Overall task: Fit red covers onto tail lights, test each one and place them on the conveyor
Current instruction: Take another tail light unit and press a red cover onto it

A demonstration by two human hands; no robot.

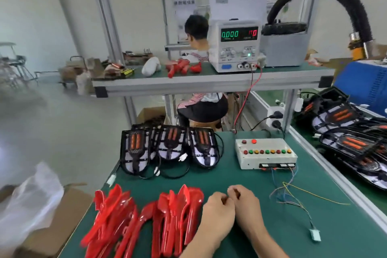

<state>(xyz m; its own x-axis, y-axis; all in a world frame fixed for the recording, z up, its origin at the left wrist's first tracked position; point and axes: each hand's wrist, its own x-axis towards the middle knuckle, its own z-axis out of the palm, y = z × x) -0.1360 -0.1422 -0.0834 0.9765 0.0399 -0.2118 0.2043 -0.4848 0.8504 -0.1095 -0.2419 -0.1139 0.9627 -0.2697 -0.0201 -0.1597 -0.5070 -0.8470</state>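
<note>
I see both hands low over the green bench mat (209, 176), knuckles up and meeting at the fingertips: my left hand (217, 209) has its fingers curled under, my right hand (246, 201) likewise curled, and the two touch in front of me; I cannot tell whether anything small is pinched between them. Just left of the left hand lie the glossy red translucent plastic covers (178, 216), long curved shells with pointed tips, stacked on edge in a tight bundle, and a second, looser heap of the same red covers (111, 220) lies further left near the mat's edge. Beyond them, at the far side of the mat, three black-framed tail light units (169, 146) with white reflector panels and orange ribbed strips lean side by side, their black cables looping in front with white plugs. To the right of those sits the white test box (266, 153) with its row of red, green and yellow buttons and one lit red lamp; thin coloured wires (293, 195) trail from it to a pale connector (315, 234) lying on the mat right of my right hand. More tail light units (347, 140) lie piled on the green conveyor (301, 130) at the right. On the upper shelf the white power supply (234, 46) shows 0.000 in green digits.
</note>
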